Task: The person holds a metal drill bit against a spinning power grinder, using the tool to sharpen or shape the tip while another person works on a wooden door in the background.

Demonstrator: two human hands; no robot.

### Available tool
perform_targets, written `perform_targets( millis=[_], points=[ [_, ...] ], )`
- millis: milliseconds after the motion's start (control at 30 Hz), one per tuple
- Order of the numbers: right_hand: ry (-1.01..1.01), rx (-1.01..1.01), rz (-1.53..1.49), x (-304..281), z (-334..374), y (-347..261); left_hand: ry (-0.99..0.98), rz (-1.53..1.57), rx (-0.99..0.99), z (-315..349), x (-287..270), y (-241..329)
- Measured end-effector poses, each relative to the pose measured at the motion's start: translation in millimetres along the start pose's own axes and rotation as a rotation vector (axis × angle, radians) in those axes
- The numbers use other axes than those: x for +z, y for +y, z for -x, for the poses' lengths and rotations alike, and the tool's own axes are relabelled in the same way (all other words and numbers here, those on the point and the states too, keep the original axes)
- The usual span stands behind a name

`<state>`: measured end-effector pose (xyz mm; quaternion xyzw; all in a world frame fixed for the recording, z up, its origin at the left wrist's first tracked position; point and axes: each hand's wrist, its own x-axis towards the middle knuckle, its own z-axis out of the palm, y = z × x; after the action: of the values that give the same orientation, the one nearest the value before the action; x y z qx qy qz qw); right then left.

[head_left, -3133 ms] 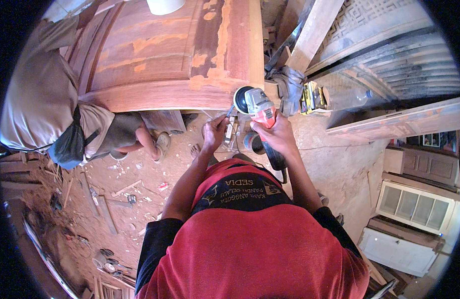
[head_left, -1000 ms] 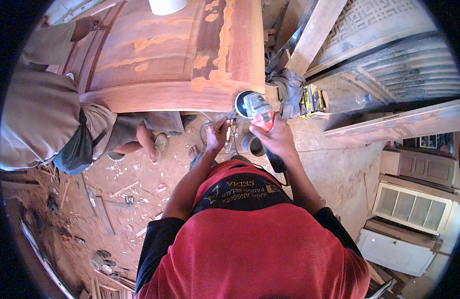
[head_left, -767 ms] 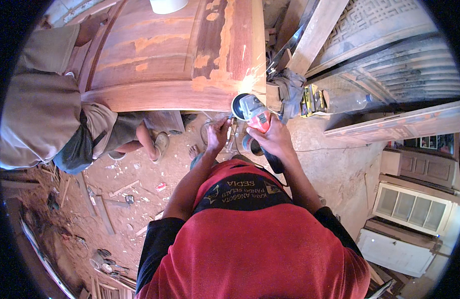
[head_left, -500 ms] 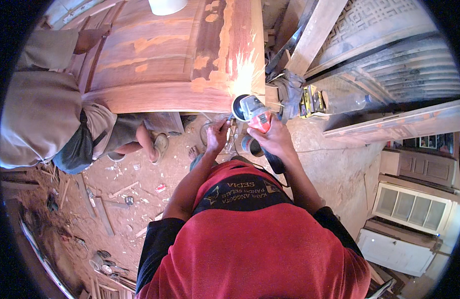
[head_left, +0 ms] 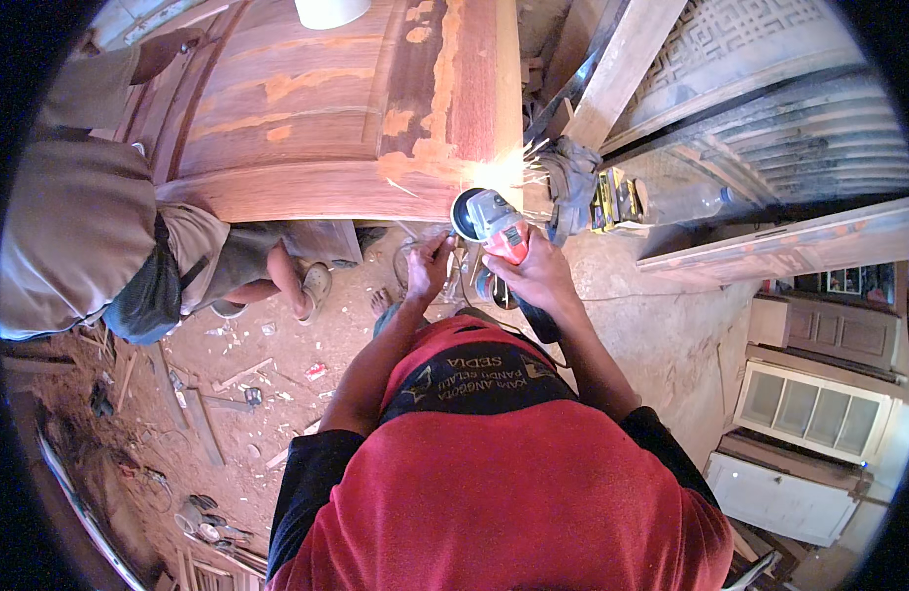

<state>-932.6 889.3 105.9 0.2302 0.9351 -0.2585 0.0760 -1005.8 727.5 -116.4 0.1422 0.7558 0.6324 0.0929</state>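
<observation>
My right hand (head_left: 539,273) is wrapped round the body of a red and grey angle grinder (head_left: 500,229). The grinder's round disc (head_left: 466,213) is beside the near right corner of a reddish wooden door panel (head_left: 306,200). Bright sparks (head_left: 504,169) spray off the disc over that corner. Left of the grinder, my left hand (head_left: 431,266) is closed in a pinch close to the disc. Whatever its fingers grip is too small to make out. The panel has orange filler-like patches on its surface.
A co-worker (head_left: 80,227) is at the left beside the panel. A white container (head_left: 331,10) stands on the panel. To the right are a bundle of grey cloth (head_left: 572,182), small yellow-black boxes (head_left: 617,200) and a clear bottle (head_left: 686,204). Wood scraps (head_left: 204,426) litter the floor.
The sparks have swung from straight away over the panel towards its right edge. The grinder has shifted slightly left. At the left, the co-worker's arm has moved a little.
</observation>
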Motion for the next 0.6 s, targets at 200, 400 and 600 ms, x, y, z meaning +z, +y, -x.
perform_targets(
  millis=[200, 400, 600],
  points=[
    [0.086, 0.01, -0.05, -6.3, -17.7, 20.4, -0.033, 0.051, -0.116, -1.4, -5.3, 31.1],
    [0.116, -0.068, -0.159, 1.0, -17.4, 28.8, 0.016, -0.047, 0.051, -2.2, -4.0, 22.0],
    [0.021, -0.027, -0.07, -0.2, -4.0, 4.3, 0.044, -0.01, 0.042, -1.6, -4.4, 16.6]
  ],
)
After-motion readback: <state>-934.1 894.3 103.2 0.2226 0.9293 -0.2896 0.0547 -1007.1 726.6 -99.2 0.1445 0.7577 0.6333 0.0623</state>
